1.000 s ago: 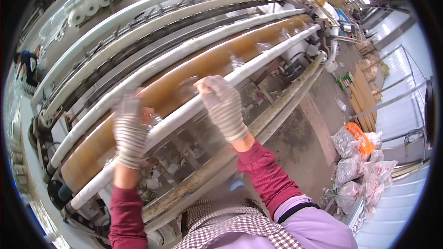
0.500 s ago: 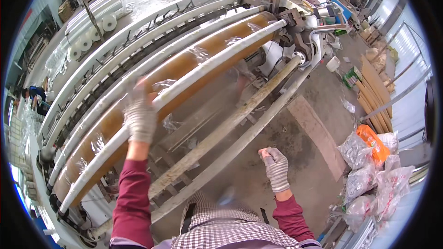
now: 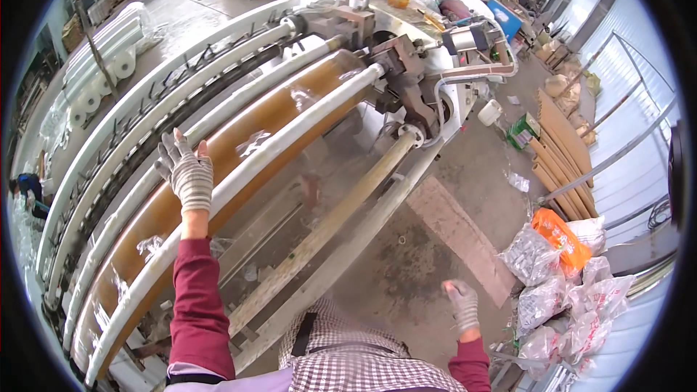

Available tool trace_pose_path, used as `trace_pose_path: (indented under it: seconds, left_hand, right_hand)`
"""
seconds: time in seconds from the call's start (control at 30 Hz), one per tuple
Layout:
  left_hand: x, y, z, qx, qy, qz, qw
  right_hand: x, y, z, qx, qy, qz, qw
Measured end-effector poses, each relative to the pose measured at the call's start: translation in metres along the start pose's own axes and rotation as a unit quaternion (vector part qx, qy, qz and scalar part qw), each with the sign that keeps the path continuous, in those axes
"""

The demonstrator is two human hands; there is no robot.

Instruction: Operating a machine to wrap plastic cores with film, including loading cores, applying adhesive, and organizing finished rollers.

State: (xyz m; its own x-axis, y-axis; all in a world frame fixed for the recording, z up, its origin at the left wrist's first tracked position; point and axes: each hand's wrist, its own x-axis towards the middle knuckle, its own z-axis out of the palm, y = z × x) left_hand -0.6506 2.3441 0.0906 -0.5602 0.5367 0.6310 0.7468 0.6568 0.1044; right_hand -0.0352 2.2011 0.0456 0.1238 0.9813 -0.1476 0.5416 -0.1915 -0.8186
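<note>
Grey-white-gloved L hand (image 3: 187, 171) is spreading wide, empty, over long shiny brown cylinder (image 3: 274, 117); pale-gloved R hand (image 3: 462, 306) is hanging half-curled, grip unclear

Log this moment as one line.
left hand: open over brown roller, contact unclear | right hand: above floor, nothing visibly held | orange bag: beside clear bags

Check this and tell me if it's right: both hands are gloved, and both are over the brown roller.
Not quite: the head view shows only the left hand over the brown roller. The right hand is away from it, out over the floor. Both hands are gloved, as you say.
</note>
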Motion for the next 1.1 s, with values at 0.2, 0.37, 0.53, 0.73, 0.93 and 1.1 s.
trace_pose_path:
  seconds: [0.2, 0.37, 0.53, 0.73, 0.93, 1.1]
  left_hand:
    - [-0.008, 0.222, -0.013, -0.193, -0.051, 0.259, 0.945]
    - [0.005, 0.262, 0.033, -0.030, -0.137, 0.142, 0.980]
    - [0.003, 0.305, 0.061, 0.106, -0.023, 0.005, 0.994]
    - [-0.013, 0.447, 0.072, 0.020, -0.094, 0.175, 0.980]
    - [0.010, 0.454, 0.091, 0.083, -0.120, 0.093, 0.985]
    - [0.000, 0.430, 0.084, 0.067, -0.072, 0.047, 0.994]
  right_hand:
    - [0.075, 0.064, -0.041, -0.017, -0.017, 0.102, 0.995]
    - [0.233, 0.073, -0.063, -0.213, -0.052, -0.161, 0.962]
    - [0.422, 0.059, -0.099, -0.139, -0.006, -0.153, 0.978]
    - [0.608, 0.022, -0.100, 0.169, 0.021, -0.093, 0.981]
    - [0.714, -0.021, -0.092, 0.062, 0.015, -0.118, 0.991]
    - [0.717, -0.052, -0.073, 0.117, -0.095, -0.069, 0.986]
